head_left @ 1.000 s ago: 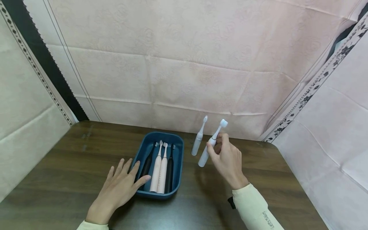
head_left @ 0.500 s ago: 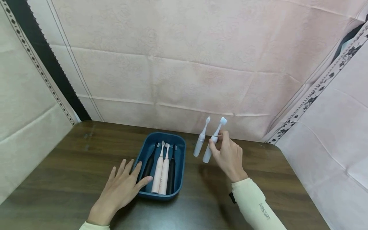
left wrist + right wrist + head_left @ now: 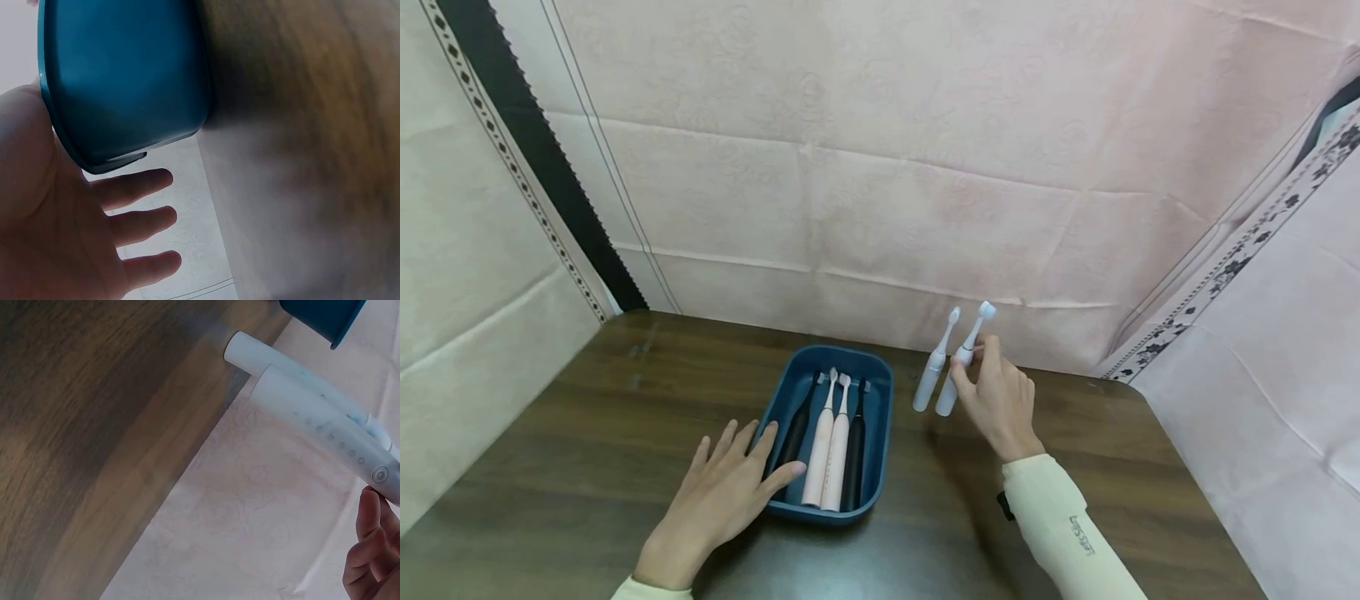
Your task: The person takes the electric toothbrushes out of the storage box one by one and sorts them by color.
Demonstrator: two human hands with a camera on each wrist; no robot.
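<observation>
Head view shows the right hand pinching a white toothbrush high on its handle, thumb and fingertips closed on it; whether its base touches the table, I cannot tell. Just left of this grip, a second white toothbrush stands upright, between the grip and the blue tray. Farther left, inside the tray, two pale toothbrushes lie side by side, with one black toothbrush at each side of them. At the tray side away from the grip is the left hand, spread, its thumb over the rim, its fingers straight. Behind the grip hangs a light cloth. Nearer to the body, the right sleeve carries dark lettering, perhaps beginning with "Le", the rest unclear. On the held handle are a round button and a row of marks, too small to read.
</observation>
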